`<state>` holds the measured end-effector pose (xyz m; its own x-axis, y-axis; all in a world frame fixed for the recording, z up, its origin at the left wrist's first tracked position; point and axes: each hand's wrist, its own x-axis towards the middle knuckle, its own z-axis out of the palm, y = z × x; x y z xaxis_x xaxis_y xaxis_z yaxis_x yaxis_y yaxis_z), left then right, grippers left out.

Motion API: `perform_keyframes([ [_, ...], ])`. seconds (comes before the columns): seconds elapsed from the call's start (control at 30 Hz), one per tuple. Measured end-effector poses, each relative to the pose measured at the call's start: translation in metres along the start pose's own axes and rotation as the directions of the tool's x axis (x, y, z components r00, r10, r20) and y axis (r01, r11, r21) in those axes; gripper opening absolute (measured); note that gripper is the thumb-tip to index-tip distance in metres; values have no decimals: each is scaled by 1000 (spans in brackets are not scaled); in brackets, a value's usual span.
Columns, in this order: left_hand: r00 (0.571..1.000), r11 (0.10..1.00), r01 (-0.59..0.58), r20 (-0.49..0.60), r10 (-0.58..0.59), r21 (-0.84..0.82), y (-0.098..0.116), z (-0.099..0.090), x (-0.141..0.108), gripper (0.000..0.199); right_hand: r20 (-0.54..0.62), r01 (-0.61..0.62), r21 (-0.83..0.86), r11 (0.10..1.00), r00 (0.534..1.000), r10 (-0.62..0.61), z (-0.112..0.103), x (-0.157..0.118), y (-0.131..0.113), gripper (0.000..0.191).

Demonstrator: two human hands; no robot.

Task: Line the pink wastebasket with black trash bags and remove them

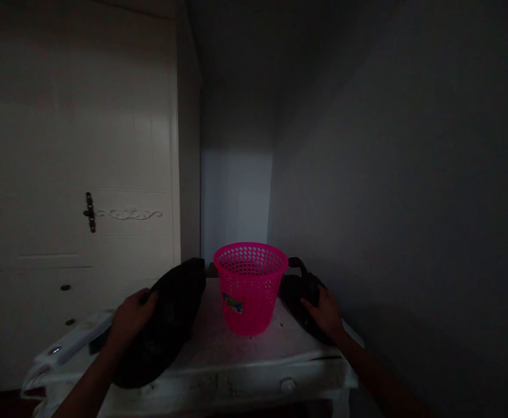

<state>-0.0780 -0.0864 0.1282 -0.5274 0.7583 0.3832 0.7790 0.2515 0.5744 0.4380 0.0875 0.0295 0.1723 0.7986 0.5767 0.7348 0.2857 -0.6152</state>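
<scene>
A bright pink perforated plastic basket (248,296) with a small label stands upright on a worn white table (219,354). To its left, my left hand (134,316) grips a large, soft-looking black item (166,325) that hangs partly over the table's front edge. My right hand (325,310) is closed on a smaller black item (299,296) with a curved loop at its top, right of the basket. The dim light hides what kind of things the two black items are.
At the table's left end lies a white power strip (73,342) with a cable. A white wardrobe (127,145) with dark handles rises behind on the left. The grey wall (388,174) borders the right side.
</scene>
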Motion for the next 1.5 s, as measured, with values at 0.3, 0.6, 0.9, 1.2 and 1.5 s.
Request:
perform_keyframes([
  [0.3, 875, 844, -259, -484, -2, -470, 113, -67, -29, 68, 91, 281, 558, 781, 914, -395, -60, -21, -185, 30],
  [0.6, 772, 499, -625, -569, 282, -601, 194, -114, -25, 52, 164, 448, 507, 736, 788, -593, -41, 1, -273, 22],
  [0.9, 784, 387, -587, -380, 492, -711, 247, -130, 20, 32, 175, 213, 307, 928, 945, -275, -27, 108, -250, 28],
  [1.2, 570, 545, -799, -29, 821, -253, 267, -17, 2, 36, 474, -188, 577, 795, 870, -138, -46, 141, -249, 58],
  [1.5, 715, 715, -685, 59, 697, -136, 218, 26, -3, 45, 255, 4, 189, 982, 965, -54, -26, 145, -185, 54],
])
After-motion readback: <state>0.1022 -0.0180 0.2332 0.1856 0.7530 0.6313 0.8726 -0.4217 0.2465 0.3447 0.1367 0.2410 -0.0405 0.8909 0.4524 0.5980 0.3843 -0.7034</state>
